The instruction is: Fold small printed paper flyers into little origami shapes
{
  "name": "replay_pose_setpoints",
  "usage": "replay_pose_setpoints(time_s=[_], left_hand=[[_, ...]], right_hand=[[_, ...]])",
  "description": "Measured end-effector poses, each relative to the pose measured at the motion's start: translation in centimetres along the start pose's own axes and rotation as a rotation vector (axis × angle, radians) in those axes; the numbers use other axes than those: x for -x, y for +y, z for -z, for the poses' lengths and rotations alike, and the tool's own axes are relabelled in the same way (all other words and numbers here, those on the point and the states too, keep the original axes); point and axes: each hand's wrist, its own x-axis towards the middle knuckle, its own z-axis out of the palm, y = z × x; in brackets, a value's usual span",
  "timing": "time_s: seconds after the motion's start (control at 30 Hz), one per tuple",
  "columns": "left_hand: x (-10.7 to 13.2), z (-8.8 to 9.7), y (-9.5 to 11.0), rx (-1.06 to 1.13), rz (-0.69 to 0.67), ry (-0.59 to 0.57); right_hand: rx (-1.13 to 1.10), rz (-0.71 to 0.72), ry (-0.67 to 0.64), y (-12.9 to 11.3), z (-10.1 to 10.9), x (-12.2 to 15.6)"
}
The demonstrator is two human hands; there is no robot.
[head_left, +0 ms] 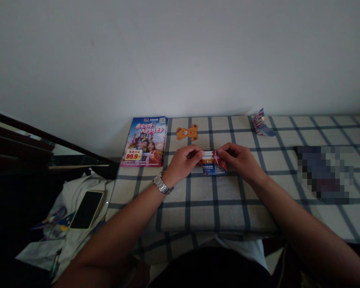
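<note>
A small folded piece of printed leaflet (214, 167) lies between my hands, low over the checked cloth. My left hand (185, 162), with a metal watch on its wrist, pinches the paper's left edge between thumb and fingers. On the opposite edge, my right hand (238, 159) grips it the same way. White, red and blue print shows on the folded paper, along with a code square near its lower right corner. Just beyond my left hand sits a flat orange teddy bear cutout (187, 133).
A stack of leaflets (145, 140) lies at the table's left end. Against the wall stands a bent, folded paper (261, 125). Farther right is a dark, pixelated item (324, 175). A phone (87, 210) rests on white bags at lower left. The checked tablecloth (174, 214) reaches the wall.
</note>
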Motion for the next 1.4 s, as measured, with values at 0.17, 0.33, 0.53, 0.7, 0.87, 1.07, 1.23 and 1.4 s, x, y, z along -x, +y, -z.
replay_pose_setpoints(time_s=[0.17, 0.33, 0.53, 0.7, 0.87, 1.07, 1.23, 1.4], left_hand=[[-0.04, 0.02, 0.02, 0.006, 0.005, 0.003], [0.03, -0.04, 0.44, -0.050, -0.031, 0.027], [0.14, -0.48, 0.71, -0.085, -0.071, -0.055], [0.09, -0.45, 0.74, -0.070, -0.064, -0.059], [0.09, -0.30, 0.89, -0.053, -0.076, -0.049], [0.04, -0.25, 0.71, -0.057, -0.068, -0.030], [-0.01, -0.20, 0.60, -0.065, -0.057, -0.026], [-0.07, -0.13, 0.38, -0.066, -0.055, -0.032]], right_hand=[[0.030, 0.011, -0.008, 0.18, 0.09, 0.12], [0.100, 0.039, -0.022, 0.53, 0.09, 0.04], [0.113, 0.037, -0.087, 0.28, -0.35, 0.23], [0.071, 0.002, -0.086, 0.46, -0.49, 0.41], [0.060, 0.010, -0.110, 0.62, -0.26, 0.30], [0.151, 0.039, -0.118, 0.83, -0.04, 0.20], [0.234, 0.082, -0.096, 0.91, -0.12, 0.03], [0.224, 0.071, -0.079, 0.84, -0.33, -0.07]])
